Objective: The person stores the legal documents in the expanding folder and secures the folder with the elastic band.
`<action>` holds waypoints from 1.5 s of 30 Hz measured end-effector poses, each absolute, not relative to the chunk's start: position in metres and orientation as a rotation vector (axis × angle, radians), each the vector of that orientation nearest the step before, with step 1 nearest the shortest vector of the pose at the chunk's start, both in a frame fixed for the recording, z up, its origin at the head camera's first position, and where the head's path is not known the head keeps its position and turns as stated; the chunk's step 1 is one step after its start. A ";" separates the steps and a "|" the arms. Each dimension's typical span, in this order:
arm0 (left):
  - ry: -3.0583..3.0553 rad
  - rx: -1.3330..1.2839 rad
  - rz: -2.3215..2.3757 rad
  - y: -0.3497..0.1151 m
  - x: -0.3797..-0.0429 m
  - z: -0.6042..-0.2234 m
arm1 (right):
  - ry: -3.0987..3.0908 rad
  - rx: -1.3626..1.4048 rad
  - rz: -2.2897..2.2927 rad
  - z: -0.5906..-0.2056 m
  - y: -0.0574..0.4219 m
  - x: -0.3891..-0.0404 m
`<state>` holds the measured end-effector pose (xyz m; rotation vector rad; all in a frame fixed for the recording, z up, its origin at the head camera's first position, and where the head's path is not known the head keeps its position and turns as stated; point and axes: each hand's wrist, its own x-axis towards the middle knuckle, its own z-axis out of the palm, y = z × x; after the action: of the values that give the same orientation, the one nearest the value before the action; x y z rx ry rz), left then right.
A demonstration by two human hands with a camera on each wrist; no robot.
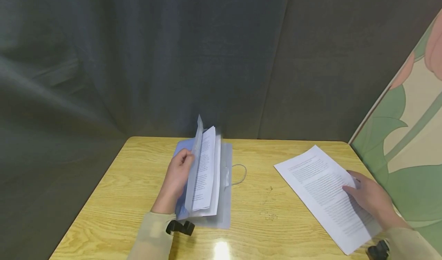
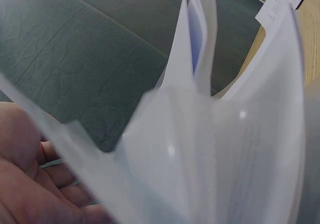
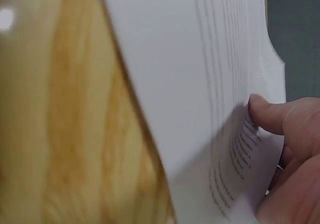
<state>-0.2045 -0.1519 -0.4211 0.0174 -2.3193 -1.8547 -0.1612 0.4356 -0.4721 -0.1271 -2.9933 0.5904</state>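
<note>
A translucent plastic document folder (image 1: 226,210) with a blue back part lies opened on the table's left half. My left hand (image 1: 177,171) pinches the edge of a raised clear plastic leaf (image 1: 193,175) of it. Printed sheets (image 1: 206,168) stand tilted inside, beside that leaf. In the left wrist view, the leaves fan apart, with the left hand (image 2: 35,179) at the lower left. Over on the right, my right hand (image 1: 373,198) holds a printed paper (image 1: 317,187) by its right edge, thumb on top. The right wrist view shows this paper (image 3: 155,59) bowed, its fingers partly hidden beneath.
A wooden table (image 1: 266,229) carries everything. The folder's elastic loop (image 1: 246,173) sticks out to its right. Behind the table hangs a dark grey curtain (image 1: 221,60), and a floral panel (image 1: 407,137) borders the right side.
</note>
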 end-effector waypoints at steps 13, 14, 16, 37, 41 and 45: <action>-2.323 0.024 -1.843 -0.152 -0.204 -0.423 | -2.945 -0.154 0.598 -0.461 0.420 -0.161; -2.322 0.024 -1.843 -0.152 -0.204 -0.423 | -2.933 -0.150 0.601 -0.461 0.418 -0.161; -2.320 0.024 -1.844 -0.151 -0.204 -0.422 | -2.914 -0.147 0.614 -0.460 0.415 -0.162; -2.304 0.019 -1.852 -0.151 -0.204 -0.421 | -2.854 -0.153 0.889 -0.449 0.386 -0.162; -2.295 0.011 -1.861 -0.150 -0.205 -0.421 | -2.823 -0.133 0.927 -0.447 0.380 -0.159; -2.288 0.000 -1.871 -0.149 -0.204 -0.421 | -2.783 -0.119 0.978 -0.444 0.373 -0.157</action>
<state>-0.2042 -0.1492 -0.4214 -0.0005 -2.2881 -1.8713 -0.1566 0.3725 -0.4444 -0.1191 -2.7827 0.9782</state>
